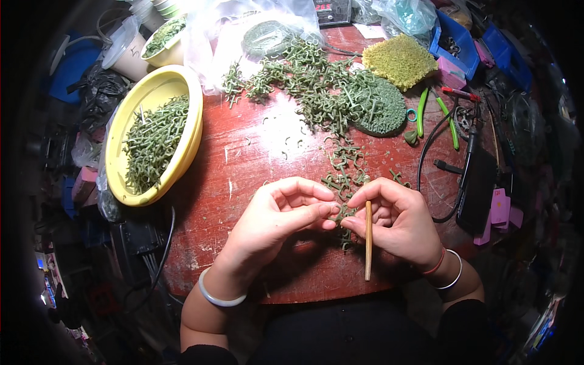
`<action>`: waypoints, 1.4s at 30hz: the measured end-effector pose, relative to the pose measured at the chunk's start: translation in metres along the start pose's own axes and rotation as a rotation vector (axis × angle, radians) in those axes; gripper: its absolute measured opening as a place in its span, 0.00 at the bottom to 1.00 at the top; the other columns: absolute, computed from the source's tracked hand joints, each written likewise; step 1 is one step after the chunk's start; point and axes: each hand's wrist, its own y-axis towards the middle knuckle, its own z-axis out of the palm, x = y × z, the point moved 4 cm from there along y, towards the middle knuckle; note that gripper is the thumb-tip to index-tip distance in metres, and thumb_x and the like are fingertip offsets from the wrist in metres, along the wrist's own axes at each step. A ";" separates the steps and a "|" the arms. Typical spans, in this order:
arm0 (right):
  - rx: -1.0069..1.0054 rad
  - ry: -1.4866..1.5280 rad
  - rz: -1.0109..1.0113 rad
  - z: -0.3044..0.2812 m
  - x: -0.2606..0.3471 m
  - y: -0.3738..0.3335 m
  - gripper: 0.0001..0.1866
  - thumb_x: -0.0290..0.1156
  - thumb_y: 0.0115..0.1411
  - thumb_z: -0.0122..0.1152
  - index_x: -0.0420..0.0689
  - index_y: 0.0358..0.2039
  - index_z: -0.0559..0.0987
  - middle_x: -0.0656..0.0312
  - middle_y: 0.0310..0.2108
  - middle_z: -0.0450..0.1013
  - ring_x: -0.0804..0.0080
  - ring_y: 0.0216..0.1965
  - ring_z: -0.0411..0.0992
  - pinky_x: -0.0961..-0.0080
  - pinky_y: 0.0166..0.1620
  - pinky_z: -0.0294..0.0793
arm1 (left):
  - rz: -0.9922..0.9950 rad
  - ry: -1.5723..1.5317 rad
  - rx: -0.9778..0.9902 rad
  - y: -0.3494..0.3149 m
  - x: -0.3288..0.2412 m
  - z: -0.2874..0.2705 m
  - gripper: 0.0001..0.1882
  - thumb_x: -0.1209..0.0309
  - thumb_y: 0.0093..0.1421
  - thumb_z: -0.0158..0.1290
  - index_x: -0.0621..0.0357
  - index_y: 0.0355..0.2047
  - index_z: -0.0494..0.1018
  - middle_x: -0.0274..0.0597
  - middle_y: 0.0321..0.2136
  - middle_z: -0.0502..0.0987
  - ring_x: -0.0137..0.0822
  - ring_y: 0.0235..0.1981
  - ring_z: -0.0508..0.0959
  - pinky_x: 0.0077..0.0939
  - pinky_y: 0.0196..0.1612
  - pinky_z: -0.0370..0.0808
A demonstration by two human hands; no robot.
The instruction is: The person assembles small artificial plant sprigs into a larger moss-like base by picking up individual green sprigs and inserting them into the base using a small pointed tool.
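Observation:
My left hand [267, 213] is closed in a pinch, thumb against fingertips, just above the red table. What it pinches, if anything, is too small to make out. Facing it, my right hand [401, 222] is closed around a slim wooden stick [368, 249], which points down toward the table's near edge. The right thumb and forefinger come close to the left fingertips, beside small curved green pieces [344, 182]. These trail up to a large heap of the same hooked pieces [304, 76]. Part of the trail is hidden under my hands.
A yellow basin [196, 91] of green pieces stands left on the red table [225, 243]. Far right are a round green bristly pad [389, 115], a yellow one [398, 61], green-handled pliers [422, 112] and blue bins [459, 45]. A black cabled device [477, 188] lies right.

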 end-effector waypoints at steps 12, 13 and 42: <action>0.045 0.011 0.031 -0.002 0.003 0.000 0.12 0.22 0.60 0.71 0.38 0.41 0.77 0.68 0.30 0.77 0.92 0.27 0.73 0.94 0.27 0.69 | -0.034 -0.009 0.003 -0.001 -0.002 0.001 0.12 0.80 0.65 0.58 0.71 0.48 0.75 0.48 0.41 0.82 0.34 0.42 0.84 0.25 0.48 0.83; 0.082 0.017 0.063 -0.001 0.003 0.000 0.12 0.20 0.61 0.69 0.37 0.44 0.76 0.66 0.32 0.77 0.88 0.30 0.76 0.94 0.29 0.72 | -0.037 -0.013 0.004 -0.001 -0.002 0.001 0.12 0.80 0.65 0.58 0.71 0.48 0.75 0.48 0.41 0.82 0.34 0.42 0.84 0.25 0.48 0.83; 0.016 0.039 0.015 0.000 0.001 0.000 0.11 0.24 0.59 0.74 0.40 0.39 0.79 0.73 0.26 0.76 0.98 0.23 0.67 0.96 0.24 0.63 | 0.024 -0.012 0.016 0.000 0.000 0.002 0.16 0.84 0.60 0.62 0.70 0.48 0.74 0.48 0.43 0.81 0.34 0.46 0.83 0.28 0.54 0.81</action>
